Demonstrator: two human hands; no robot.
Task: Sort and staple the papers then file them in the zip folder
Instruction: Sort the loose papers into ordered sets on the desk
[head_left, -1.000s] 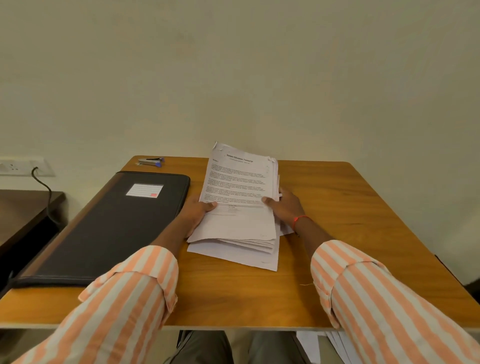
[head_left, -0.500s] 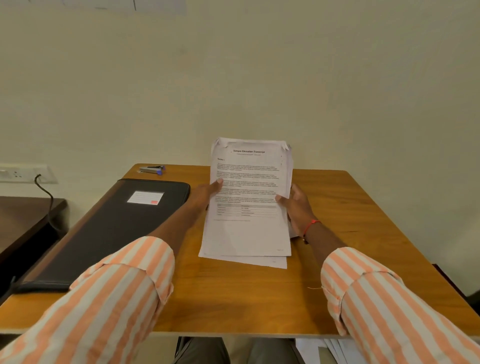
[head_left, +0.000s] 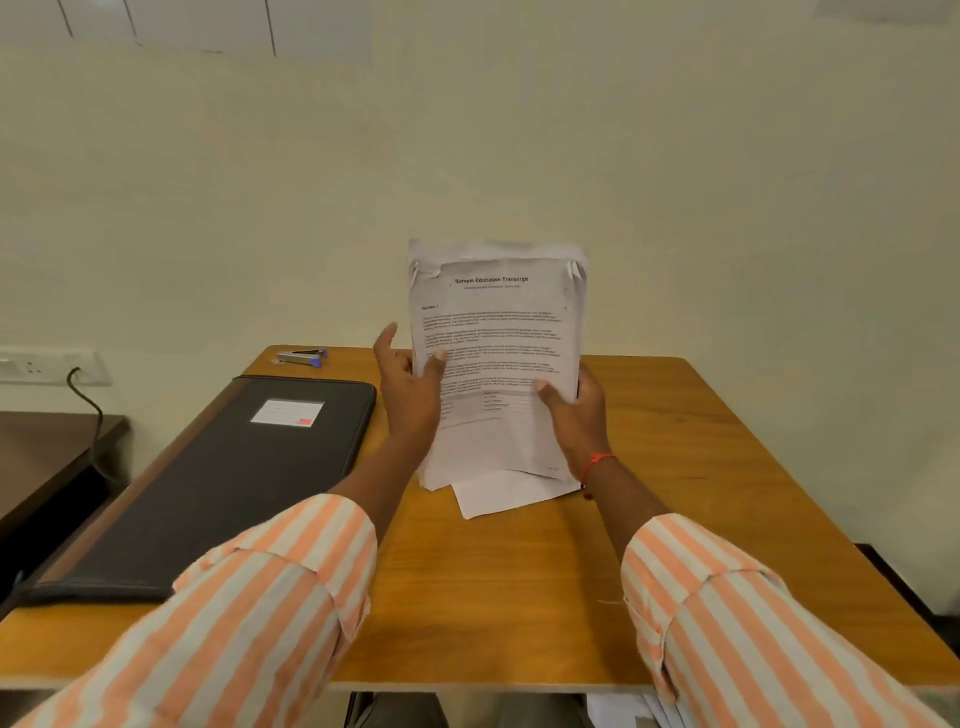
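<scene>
- Zip folder (head_left: 223, 483) lies flat on the table (head_left: 519, 597), stapler (head_left: 303, 357) just beyond it
- Left hand (head_left: 410, 395) pinches the papers (head_left: 496, 338), thumb in front, forefinger lifted free
- The stack stands on end: squaring up, I'd judge, with sorting sheet by sheet next
- Right hand (head_left: 574, 415) grips the right edge, thumb across the front

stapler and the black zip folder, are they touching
Apart. The head view shows a strip of bare table between the stapler and the far edge of the zip folder.
</scene>
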